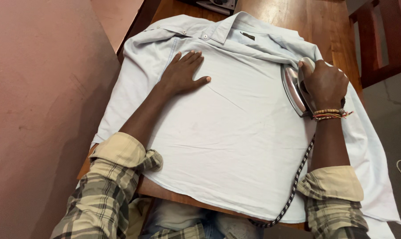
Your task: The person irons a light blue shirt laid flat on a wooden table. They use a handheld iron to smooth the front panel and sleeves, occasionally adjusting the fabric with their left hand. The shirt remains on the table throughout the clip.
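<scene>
Shirt [235,128] flat on table [315,22] | left hand [182,73] spread on it | right hand [324,84] gripping iron [293,88]

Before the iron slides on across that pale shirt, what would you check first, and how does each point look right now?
1. Left hand flat on the shirt, apart from the iron: ok.
2. Right hand firmly on the iron's handle: ok.
3. Cloth ahead of the iron smooth: not ok, folds bunch by the collar.
4. Cord off the ironing path, trailing toward the person: ok.
5. Shirt fully on the table: not ok, the right edge hangs over.
6. Iron heat: cannot tell.
</scene>
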